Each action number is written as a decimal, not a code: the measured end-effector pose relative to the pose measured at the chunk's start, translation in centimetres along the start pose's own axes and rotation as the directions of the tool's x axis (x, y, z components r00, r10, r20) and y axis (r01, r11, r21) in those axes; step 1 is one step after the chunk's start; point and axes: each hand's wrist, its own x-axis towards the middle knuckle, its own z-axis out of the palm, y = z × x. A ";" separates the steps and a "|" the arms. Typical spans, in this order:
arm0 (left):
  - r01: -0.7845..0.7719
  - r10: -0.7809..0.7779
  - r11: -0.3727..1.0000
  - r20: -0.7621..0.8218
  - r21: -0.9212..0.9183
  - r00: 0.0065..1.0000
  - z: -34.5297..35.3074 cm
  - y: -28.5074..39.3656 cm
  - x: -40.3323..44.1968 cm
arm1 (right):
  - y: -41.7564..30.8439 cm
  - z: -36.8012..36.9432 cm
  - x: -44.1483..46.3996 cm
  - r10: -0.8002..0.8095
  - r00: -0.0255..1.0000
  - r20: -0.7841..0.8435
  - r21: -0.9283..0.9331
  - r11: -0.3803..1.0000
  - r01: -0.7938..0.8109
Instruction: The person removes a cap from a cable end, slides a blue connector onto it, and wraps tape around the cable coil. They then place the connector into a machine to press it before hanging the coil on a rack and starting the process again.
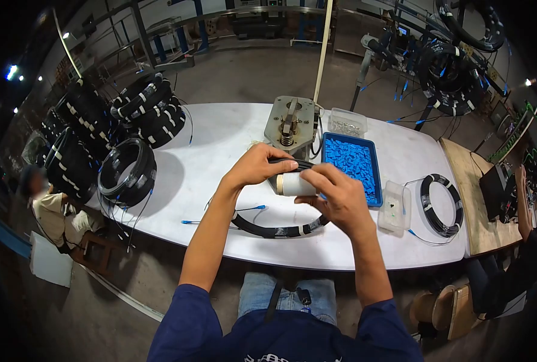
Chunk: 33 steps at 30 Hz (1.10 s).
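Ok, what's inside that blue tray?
Many small blue pieces lie inside the blue tray, hiding most of its bottom. The right hand covers part of its near left side.

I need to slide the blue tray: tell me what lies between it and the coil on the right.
In the head view, a clear box stands between the blue tray and that coil.

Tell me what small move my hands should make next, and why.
I'd probably pass the white roll around the black cable coil, since your right hand holds the roll beside the coil's far side while your left hand grips the coil there.
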 end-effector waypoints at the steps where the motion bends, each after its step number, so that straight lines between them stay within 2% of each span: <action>1: -0.005 0.005 1.000 0.001 0.003 1.000 0.0 -0.1 0.1 | 0.3 -0.5 0.6 -0.046 0.999 -0.019 -0.009 0.999 0.046; 3: -0.080 0.079 0.996 0.044 0.030 0.996 0.1 -0.5 0.0 | 1.3 -0.5 1.7 -0.143 0.986 -0.089 0.022 0.989 0.146; 4: -0.065 0.059 0.993 0.064 0.094 0.996 0.0 -0.3 -0.3 | 1.8 -0.3 2.1 -0.143 0.985 -0.093 0.019 0.989 0.145; 6: -0.101 0.098 0.993 0.045 0.067 0.994 0.7 -0.3 -0.8 | 2.9 0.2 2.9 -0.068 0.985 -0.160 0.206 0.973 0.100; 7: -0.093 0.089 0.994 0.066 0.061 0.994 1.1 0.7 -1.4 | 3.5 0.4 3.3 -0.066 0.984 -0.165 0.202 0.974 0.099; 9: -0.114 0.111 0.991 0.047 0.069 0.993 1.7 1.1 -2.1 | 4.7 0.8 3.8 0.001 0.988 -0.155 0.284 0.958 0.044; 10: -0.073 0.067 0.991 0.052 0.112 0.996 1.8 1.6 -2.5 | 4.8 1.0 3.8 0.068 0.989 -0.133 0.304 0.952 -0.024; 11: -0.032 0.024 0.987 0.054 0.155 0.998 1.7 1.9 -2.5 | 5.0 1.4 3.8 0.069 0.988 -0.136 0.303 0.953 -0.024; 12: 0.034 -0.060 0.970 0.102 0.242 0.993 1.3 1.5 -2.4 | 5.3 1.9 3.8 0.149 0.984 -0.100 0.334 0.936 -0.108; 13: 0.033 -0.060 0.970 0.104 0.243 0.993 1.3 1.1 -2.4 | 5.5 2.3 3.7 0.227 0.972 -0.060 0.362 0.912 -0.191; 15: -0.077 0.079 0.996 0.051 -0.052 0.996 1.4 0.4 -2.8 | 6.2 3.0 3.7 0.248 0.967 -0.054 0.383 0.900 -0.210; 17: -0.069 0.072 0.995 0.055 -0.066 0.996 1.1 0.1 -2.9 | 6.8 3.5 3.7 0.271 0.961 -0.047 0.405 0.885 -0.230; 19: -0.013 0.017 0.998 0.063 -0.066 0.998 0.7 0.3 -3.1 | 7.0 3.7 3.9 0.248 0.968 0.018 0.384 0.893 -0.236; 20: 0.008 -0.004 0.999 0.090 -0.040 0.996 0.7 0.6 -3.3 | 7.0 3.6 3.9 0.299 0.950 0.086 0.397 0.865 -0.308; 21: 0.010 -0.007 0.999 0.094 -0.039 0.996 0.9 0.5 -3.3 | 7.4 4.2 3.6 0.303 0.949 0.085 0.397 0.863 -0.311; 23: -0.187 0.188 0.979 0.003 -0.081 0.982 1.4 0.3 -3.3 | 8.7 6.3 2.8 0.350 0.927 0.135 0.562 0.743 -0.362; 25: -0.120 0.123 0.991 0.058 -0.052 0.991 0.7 0.7 -3.4 | 8.9 7.2 2.3 0.373 0.911 0.178 0.577 0.710 -0.403; 27: -0.098 0.096 0.985 -0.020 -0.145 0.995 0.7 1.0 -3.6 | 9.0 7.8 1.8 0.429 0.860 0.277 0.604 0.618 -0.503; 28: -0.094 0.093 0.985 -0.020 -0.147 0.996 0.7 0.8 -3.5 | 9.2 8.0 1.8 0.405 0.852 0.332 0.605 0.601 -0.522; 29: -0.105 0.103 0.991 -0.028 -0.079 0.994 0.7 0.6 -3.4 | 9.3 8.2 1.8 0.407 0.850 0.334 0.606 0.598 -0.525; 31: -0.123 0.125 0.991 -0.039 0.053 0.991 0.9 0.2 -3.2 | 9.5 8.5 1.6 0.364 0.779 0.510 0.548 0.560 -0.621; 33: -0.136 0.141 0.986 -0.050 0.095 0.989 1.1 0.3 -3.0 | 10.1 9.1 1.4 0.347 0.779 0.522 0.555 0.556 -0.619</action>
